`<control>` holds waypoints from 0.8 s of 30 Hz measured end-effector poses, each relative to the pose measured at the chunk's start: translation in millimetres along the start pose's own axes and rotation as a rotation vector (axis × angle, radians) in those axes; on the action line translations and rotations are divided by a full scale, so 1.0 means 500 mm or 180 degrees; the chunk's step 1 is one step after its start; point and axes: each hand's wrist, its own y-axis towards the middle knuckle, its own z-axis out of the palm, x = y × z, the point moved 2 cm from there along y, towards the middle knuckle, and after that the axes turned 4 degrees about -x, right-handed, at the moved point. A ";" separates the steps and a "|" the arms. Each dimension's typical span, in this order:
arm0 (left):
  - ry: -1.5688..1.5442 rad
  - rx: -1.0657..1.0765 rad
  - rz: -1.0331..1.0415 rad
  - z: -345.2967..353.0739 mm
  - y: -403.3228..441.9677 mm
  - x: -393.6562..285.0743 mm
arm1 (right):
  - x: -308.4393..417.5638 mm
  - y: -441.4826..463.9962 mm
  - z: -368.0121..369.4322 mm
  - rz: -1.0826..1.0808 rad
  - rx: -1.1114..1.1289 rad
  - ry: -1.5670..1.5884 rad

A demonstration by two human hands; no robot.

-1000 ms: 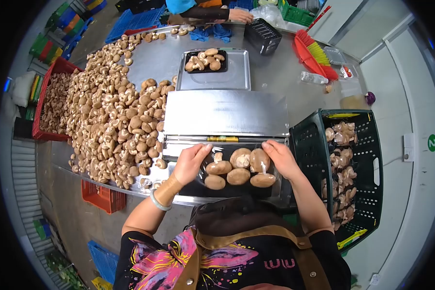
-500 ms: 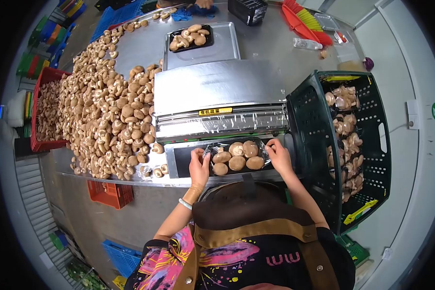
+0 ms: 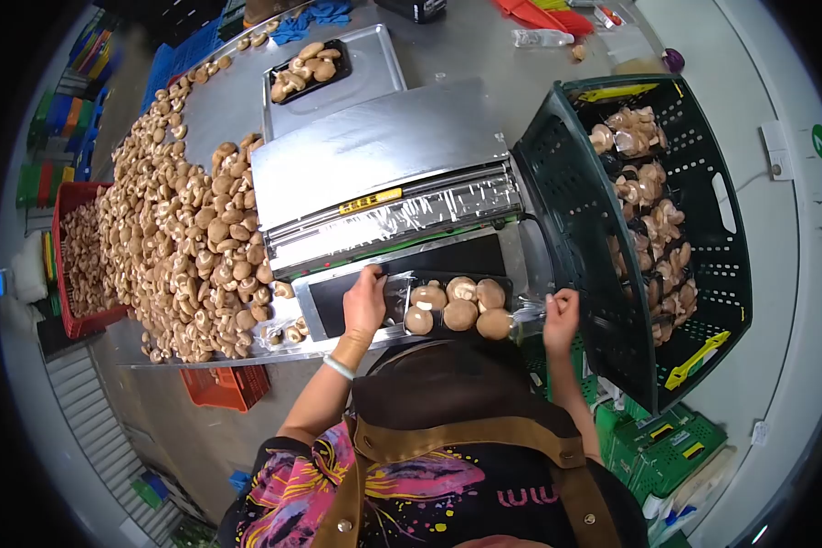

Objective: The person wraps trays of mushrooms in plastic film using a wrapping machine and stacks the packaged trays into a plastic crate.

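At lower center, the right hand (image 3: 562, 320) pinches clear film (image 3: 528, 310), finger hold unclear on the left hand (image 3: 365, 303); overpulling could tear it, spilling mushrooms (image 3: 459, 315).

Before you, the mushroom pack (image 3: 459, 308) lay between your left hand (image 3: 363, 301) and right hand (image 3: 562, 320), with the wrapping machine (image 3: 384, 137) behind it. Left of the machine, a mushroom heap (image 3: 183, 237) spread over the table (image 3: 466, 55); beyond the machine, a filled tray (image 3: 342, 60) sat on a pan (image 3: 374, 64). Right of you, a crate (image 3: 575, 183) held what seemed wrapped packs (image 3: 653, 219).
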 end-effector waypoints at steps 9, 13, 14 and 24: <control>-0.0595 0.1395 0.0387 0.107 0.067 -0.141 | -0.194 -0.119 0.158 -0.0438 0.0592 0.1337; -0.4914 0.3095 -0.2757 0.061 -0.011 -0.267 | 0.021 -0.192 0.123 0.2962 0.2535 0.3704; -0.4560 0.3299 -0.1854 0.024 -0.015 -0.313 | 0.084 -0.204 0.110 0.3232 0.3020 0.3810; -0.4824 0.5669 -0.2525 -0.180 -0.046 -0.508 | 0.232 -0.092 -0.017 -0.0138 0.3090 -0.1336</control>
